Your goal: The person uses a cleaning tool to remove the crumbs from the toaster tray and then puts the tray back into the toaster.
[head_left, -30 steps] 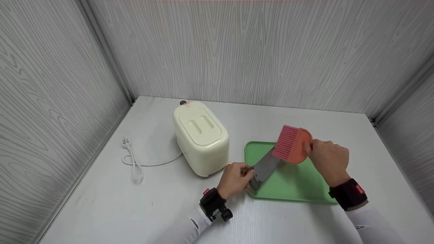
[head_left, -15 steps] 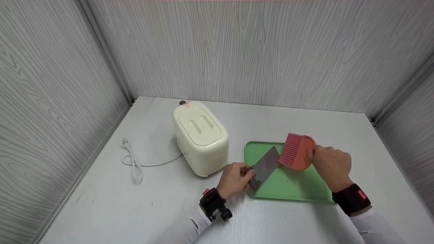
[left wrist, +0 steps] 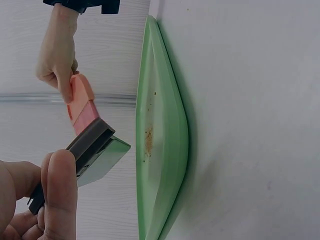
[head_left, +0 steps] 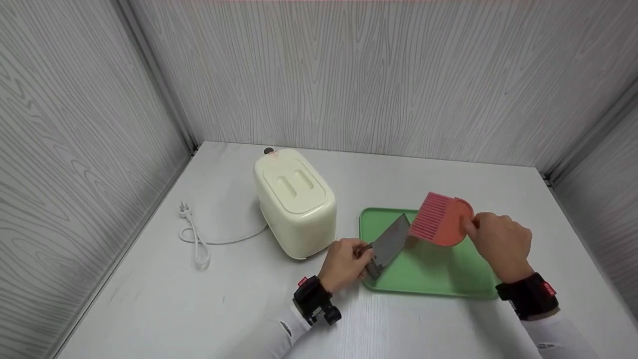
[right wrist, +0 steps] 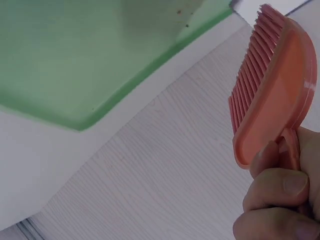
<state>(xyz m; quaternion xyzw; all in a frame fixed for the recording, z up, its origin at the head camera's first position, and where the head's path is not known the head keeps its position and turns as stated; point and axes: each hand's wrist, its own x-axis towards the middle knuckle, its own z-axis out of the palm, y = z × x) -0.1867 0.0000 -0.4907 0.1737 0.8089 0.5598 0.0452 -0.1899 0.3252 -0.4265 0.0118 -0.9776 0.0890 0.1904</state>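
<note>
Here, left hand (head_left: 344, 264) around grey plate (head_left: 392, 243), right hand (head_left: 502, 246) around brush (head_left: 452, 223) (red tags (head_left: 549, 288) unreadable).

Amounts to a white counter (head_left: 249, 284), marked with a faint dark fleck (head_left: 224, 299) toward eight o'clock. Bears, at eleven o'clock from its middle, a cream toaster (head_left: 296, 197) standing upright, with two shallow recesses moulded into its top. Holds, out toward nine o'clock, a thin white cord (head_left: 219, 244) emerging from beside the toaster and looped over itself, ending in a plug (head_left: 185, 213) with prongs aimed at twelve. Carries, at three o'clock, a green tray (head_left: 428, 281) lying flat, raised at the rim, rounded at the corners, near the toaster yet apart from it.
</note>
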